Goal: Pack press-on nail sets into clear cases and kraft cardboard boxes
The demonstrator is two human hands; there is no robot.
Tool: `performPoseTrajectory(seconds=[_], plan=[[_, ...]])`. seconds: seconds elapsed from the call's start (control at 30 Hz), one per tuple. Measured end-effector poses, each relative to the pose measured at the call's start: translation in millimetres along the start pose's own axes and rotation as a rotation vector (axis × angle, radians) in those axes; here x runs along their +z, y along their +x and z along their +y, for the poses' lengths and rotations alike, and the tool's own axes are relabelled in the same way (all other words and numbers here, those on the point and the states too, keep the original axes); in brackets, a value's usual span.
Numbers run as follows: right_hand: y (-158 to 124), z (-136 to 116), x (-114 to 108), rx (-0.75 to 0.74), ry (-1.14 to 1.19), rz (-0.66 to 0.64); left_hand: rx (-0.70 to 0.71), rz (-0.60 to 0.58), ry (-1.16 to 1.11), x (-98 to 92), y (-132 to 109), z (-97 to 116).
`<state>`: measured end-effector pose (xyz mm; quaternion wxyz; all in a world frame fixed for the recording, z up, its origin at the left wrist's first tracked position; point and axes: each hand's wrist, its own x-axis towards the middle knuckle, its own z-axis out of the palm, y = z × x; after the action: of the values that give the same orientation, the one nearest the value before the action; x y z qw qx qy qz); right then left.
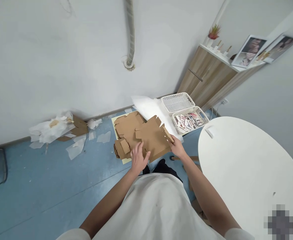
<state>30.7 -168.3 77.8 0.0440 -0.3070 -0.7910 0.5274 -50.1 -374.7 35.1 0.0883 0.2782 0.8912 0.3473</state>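
Observation:
A flat brown cardboard box blank [155, 138] with cut flaps and slots is tilted in front of me. My right hand [177, 146] pinches its right edge, where a flap stands folded up. By its lower left side, my left hand [139, 158] has its fingers spread; I cannot tell whether they touch the cardboard. Behind and to the left lies more flat cardboard [129, 123] on a pale yellow sheet. A small folded cardboard piece [123, 148] sits just left of my left hand.
Two white baskets [177, 101] stand by the wall, the nearer full of printed cards [188, 121]. A round white table [251, 166] is close on my right. Scraps of white wrapping [51, 128] and a box [79, 126] lie left. A wooden cabinet [211, 73] fills the corner.

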Motion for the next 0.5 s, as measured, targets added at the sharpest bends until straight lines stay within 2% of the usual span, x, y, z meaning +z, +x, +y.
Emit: performPoseTrajectory(seconds=[0.1,0.17,0.27,0.37,0.5], plan=[[-20,9,-29,-0.099,0.045,0.135,-0.263,0.080,-0.201,8.1,7,-5],[-36,17,-49,-0.153,0.074,0.250,-0.364,0.039,-0.425,17.7,12,-3],[-65,34,-76,-0.152,0.157,0.399,-0.424,-0.207,-0.779,35.2,16,13],[-98,59,-99,-0.112,0.236,0.534,-0.429,-0.464,-0.941,55.3,17,44],[-142,97,-132,-0.052,0.249,0.710,-0.304,-0.584,-0.931,90.2,16,95]])
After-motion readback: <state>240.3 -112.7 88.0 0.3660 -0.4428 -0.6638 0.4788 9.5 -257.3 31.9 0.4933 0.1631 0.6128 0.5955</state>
